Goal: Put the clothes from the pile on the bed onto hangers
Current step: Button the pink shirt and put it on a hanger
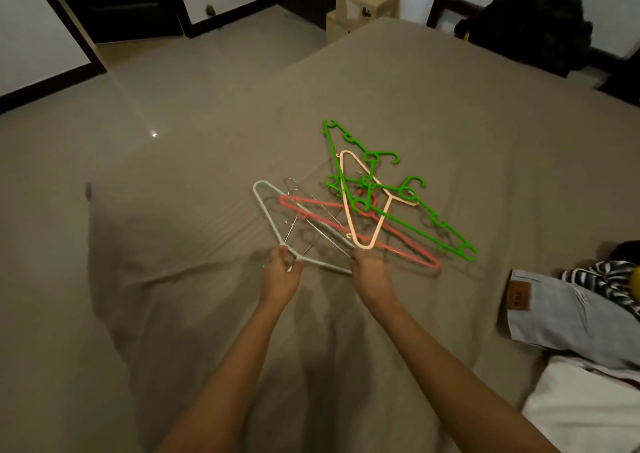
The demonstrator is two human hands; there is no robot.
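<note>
A tangle of hangers lies on the brown bed (450, 113): two green hangers (408, 224), a peach hanger (349, 210), a pink hanger (398, 250), a pale mint hanger (265, 206) and thin wire hangers (311, 206). My left hand (282, 267) pinches the mint hanger at its near corner, where a wire hanger also meets it. My right hand (369, 265) has its fingertips at the near tip of the peach hanger; the grip itself is hidden. The clothes pile (568, 310) lies at the right edge: grey jeans with a leather patch and a black-and-white striped garment (609, 281).
A white pillow (585, 411) sits at the lower right. Cardboard boxes (363, 5) stand off the bed's far corner. A dark bag (530, 19) rests beyond the bed at the back right. Tiled floor (138, 106) lies to the left.
</note>
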